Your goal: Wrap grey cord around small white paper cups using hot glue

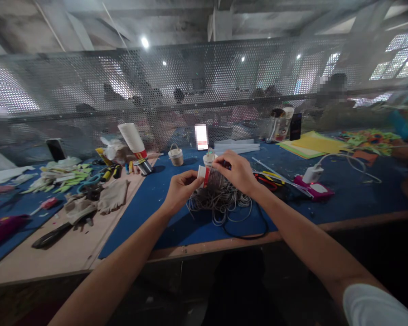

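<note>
My left hand (182, 189) is closed on a small red-and-white paper cup (204, 175), which lies tilted on its side above the table. At the cup's other end, my right hand (237, 170) has thumb and finger pinched together on thin grey cord. Strands of it show around that end of the cup. Beneath both hands lies a loose tangle of grey cord (221, 203). Just behind them stands a small pale basket (209, 158), partly hidden by the right hand. Another small handled basket (176, 156) stands further left.
A leaning stack of paper cups (132, 138) stands back left, near gloves (113, 197) and scissors (90, 183). A lit phone (201, 136) faces me. Right are pliers (270, 180), a pink device with a white plug (314, 186) and yellow sheets (314, 144). A perforated metal screen (224, 90) closes the back.
</note>
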Available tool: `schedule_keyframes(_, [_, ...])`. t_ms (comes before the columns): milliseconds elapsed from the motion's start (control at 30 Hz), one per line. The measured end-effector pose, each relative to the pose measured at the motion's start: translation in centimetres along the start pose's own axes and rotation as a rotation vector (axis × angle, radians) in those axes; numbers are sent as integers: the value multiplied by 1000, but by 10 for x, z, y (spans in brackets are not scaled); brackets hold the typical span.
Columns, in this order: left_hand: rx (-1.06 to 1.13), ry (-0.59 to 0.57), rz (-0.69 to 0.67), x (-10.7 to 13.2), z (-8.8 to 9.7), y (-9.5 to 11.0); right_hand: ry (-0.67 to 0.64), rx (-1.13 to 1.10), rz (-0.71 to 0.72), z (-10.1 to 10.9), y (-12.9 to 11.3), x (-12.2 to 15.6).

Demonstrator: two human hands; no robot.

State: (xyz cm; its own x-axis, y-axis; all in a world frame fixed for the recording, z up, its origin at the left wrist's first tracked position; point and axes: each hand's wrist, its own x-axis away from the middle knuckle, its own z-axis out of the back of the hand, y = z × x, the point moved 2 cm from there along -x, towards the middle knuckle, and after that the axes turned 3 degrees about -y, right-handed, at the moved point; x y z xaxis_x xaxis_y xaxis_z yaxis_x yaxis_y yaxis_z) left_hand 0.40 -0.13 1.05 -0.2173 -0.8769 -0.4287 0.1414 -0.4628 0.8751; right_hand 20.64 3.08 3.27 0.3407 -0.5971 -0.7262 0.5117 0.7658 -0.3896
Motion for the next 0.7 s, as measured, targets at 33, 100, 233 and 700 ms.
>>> schedule_keyframes(33, [2,0,-3,0,0,0,0,2,1,0,1,0])
schedule_keyframes(100, [11,-8,-9,0,0,0,3,4,5,-1,2,0])
schedule_keyframes(233, [21,-24,-7,0,1,-2,5,6,3,-2,4,0])
schedule_keyframes(700, [30,-43,-9,1,-1,3,-30,-15,-24,-2,6,0])
